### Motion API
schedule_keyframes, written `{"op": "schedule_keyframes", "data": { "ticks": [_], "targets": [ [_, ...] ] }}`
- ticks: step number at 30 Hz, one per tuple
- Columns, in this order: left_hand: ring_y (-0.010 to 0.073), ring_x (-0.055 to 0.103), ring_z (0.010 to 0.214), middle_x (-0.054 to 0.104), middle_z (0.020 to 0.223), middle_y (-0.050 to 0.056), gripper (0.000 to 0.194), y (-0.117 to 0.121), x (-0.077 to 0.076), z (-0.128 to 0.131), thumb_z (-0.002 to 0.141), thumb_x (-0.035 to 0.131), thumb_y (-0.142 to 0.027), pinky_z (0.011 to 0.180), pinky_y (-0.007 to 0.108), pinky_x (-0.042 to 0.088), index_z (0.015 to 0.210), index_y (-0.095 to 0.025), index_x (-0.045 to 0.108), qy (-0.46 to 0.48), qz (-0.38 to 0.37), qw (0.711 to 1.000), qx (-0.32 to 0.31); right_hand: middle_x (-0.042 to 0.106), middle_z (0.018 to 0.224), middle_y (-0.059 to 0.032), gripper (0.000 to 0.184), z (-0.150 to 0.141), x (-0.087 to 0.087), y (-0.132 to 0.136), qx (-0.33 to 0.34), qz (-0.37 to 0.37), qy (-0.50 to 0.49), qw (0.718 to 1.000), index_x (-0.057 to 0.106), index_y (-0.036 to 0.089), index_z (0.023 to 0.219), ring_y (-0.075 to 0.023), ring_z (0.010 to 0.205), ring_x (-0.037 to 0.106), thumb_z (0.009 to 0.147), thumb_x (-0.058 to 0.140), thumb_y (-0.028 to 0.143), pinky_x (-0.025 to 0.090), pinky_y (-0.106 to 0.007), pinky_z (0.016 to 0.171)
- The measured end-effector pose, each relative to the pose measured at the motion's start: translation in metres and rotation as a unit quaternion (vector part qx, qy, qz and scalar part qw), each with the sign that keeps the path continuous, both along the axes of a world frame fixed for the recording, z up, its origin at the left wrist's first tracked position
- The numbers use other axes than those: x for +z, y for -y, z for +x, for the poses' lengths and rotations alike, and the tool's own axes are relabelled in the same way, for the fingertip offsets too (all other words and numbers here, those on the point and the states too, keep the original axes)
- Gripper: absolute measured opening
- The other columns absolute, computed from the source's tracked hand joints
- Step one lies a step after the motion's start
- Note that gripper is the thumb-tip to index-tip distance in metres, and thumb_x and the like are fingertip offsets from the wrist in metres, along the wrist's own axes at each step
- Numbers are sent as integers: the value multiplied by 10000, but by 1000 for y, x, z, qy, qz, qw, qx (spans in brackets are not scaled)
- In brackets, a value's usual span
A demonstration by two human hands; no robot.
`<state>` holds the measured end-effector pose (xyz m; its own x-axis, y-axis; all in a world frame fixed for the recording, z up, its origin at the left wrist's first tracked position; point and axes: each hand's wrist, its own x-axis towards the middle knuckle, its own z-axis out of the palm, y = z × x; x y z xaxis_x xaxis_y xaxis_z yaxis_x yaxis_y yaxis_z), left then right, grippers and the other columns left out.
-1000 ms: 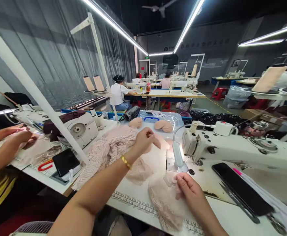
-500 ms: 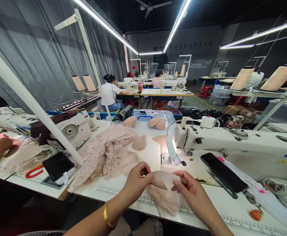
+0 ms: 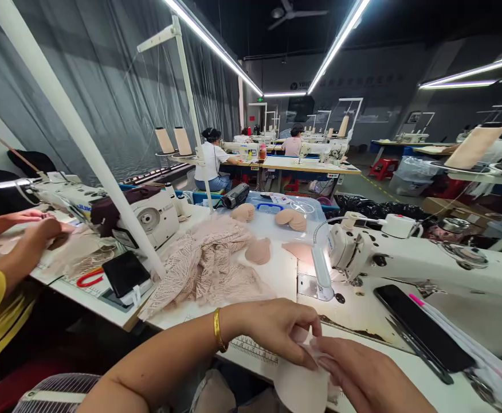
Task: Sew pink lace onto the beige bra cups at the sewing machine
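Observation:
My left hand (image 3: 277,330), with a gold bangle on the wrist, is closed in a pinch on a pale pink foam cup (image 3: 300,384) at the table's near edge. My right hand (image 3: 363,376) grips the same cup from the right, fingers pressed together on it. A heap of pink lace fabric (image 3: 208,269) lies on the white table (image 3: 277,275) just beyond my left arm. More foam cups (image 3: 258,250) lie past the lace. The white sewing machine (image 3: 406,258) stands to the right, its lamp lit over the needle plate.
A black phone (image 3: 423,328) lies under the machine arm. A clear bin (image 3: 272,215) holds stacked cups. At the left a person in yellow works at another sewing machine (image 3: 148,221), with a black phone (image 3: 125,273) and red scissors (image 3: 88,279) beside them. Other workers sit further back.
Both my hands drew back toward me to the table edge with the foam cup between them. The lace piece that lay under my hands is out of sight.

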<state>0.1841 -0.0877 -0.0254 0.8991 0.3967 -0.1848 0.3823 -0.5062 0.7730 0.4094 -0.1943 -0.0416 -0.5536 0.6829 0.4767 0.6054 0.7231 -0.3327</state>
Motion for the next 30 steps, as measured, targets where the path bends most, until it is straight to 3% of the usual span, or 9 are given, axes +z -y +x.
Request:
{"op": "schedule_keyframes", "data": {
  "ticks": [3,5,7,10,14,19,22,25,30],
  "targets": [
    [101,513,641,541,733,-81,229,-8,2,-4,867,784,-251,584,200,392,1019,-212,617,10,68,996,52,813,998,-71,253,2,3,-8,-56,123,-23,991,633,240,1273,-182,813,800,1081,488,161,634,-238,700],
    [110,530,652,568,736,-73,182,-14,2,-7,877,735,-198,606,221,394,975,-212,582,41,205,975,78,825,1063,-94,265,-1,-6,-17,-96,192,-56,975,649,222,1287,-204,879,803,1070,532,125,633,-283,765],
    [141,567,672,604,736,-46,106,-20,-3,-11,934,654,-160,653,269,416,926,-214,563,65,389,916,70,829,1128,-98,291,-5,-24,-30,-120,226,-87,963,673,220,1269,-211,919,800,1042,578,66,625,-320,836],
    [182,625,740,664,790,-3,152,-28,-19,-14,995,589,-95,743,340,457,900,-211,566,50,571,819,3,823,1200,-78,279,-7,-57,-54,-125,160,-99,974,732,241,1191,-228,992,801,1047,559,77,628,-352,894],
    [216,662,844,704,884,15,231,-36,-39,-3,940,793,-288,770,379,499,879,-197,590,14,563,823,-71,840,1082,-18,314,6,-79,-81,-113,-13,-63,991,775,268,1099,-221,943,815,1104,466,210,669,-317,814],
    [174,595,664,655,784,-9,174,-59,-58,29,913,673,-46,576,342,415,869,-191,588,16,537,838,-96,820,990,50,340,31,-69,-93,-90,-135,-25,986,780,334,1050,-161,856,790,1140,468,233,656,-234,736],
    [155,505,572,598,732,-5,176,-72,-74,39,886,671,-51,494,321,311,838,-191,577,14,524,848,-79,811,1151,-13,375,47,-74,-95,-46,-59,15,997,748,312,1241,-202,943,762,1132,415,178,654,-308,804],
    [159,504,625,586,759,17,200,-76,-84,38,894,663,-73,544,315,351,767,-189,561,48,536,840,-68,772,1245,-94,406,61,-88,-93,-28,43,41,998,691,257,1337,-248,1048,717,1095,406,98,633,-373,843],
    [172,524,735,599,816,32,239,-74,-86,33,917,615,-37,685,321,433,745,-183,539,86,556,824,-66,709,1054,-96,419,69,-96,-90,-53,61,80,994,661,213,1293,-237,936,652,1026,413,6,585,-343,729]
  ]
}}
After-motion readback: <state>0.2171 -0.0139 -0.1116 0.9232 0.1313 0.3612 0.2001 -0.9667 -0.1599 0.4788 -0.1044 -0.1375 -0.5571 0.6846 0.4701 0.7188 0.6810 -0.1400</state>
